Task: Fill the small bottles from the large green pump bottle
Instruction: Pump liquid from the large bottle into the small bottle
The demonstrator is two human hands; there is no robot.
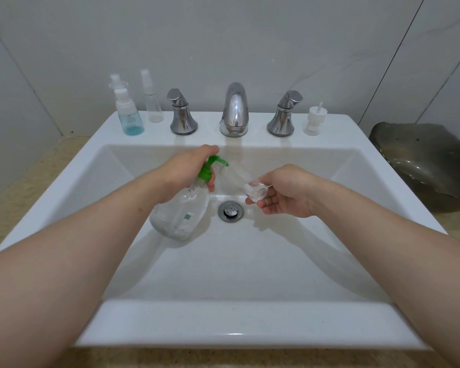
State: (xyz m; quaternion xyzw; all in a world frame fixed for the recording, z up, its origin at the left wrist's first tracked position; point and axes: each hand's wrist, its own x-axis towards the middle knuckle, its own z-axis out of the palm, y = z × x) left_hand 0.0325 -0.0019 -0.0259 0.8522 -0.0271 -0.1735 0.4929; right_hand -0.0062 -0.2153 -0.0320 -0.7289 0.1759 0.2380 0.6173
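Bathroom, likely home: white sink, chrome faucet, tiled wall.

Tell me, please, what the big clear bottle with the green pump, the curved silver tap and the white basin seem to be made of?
Big clear bottle with the green pump: likely transparent plastic; the basin shows through it.
Curved silver tap: polished metal, probably chrome-plated; mirror-like reflections.
White basin: seemingly glazed ceramic; smooth, glossy, with soft highlights.

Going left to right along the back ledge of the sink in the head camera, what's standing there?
Blue-tinted spray bottle → clear empty spray bottle → left tap handle → chrome spout → right tap handle → loose white pump top.
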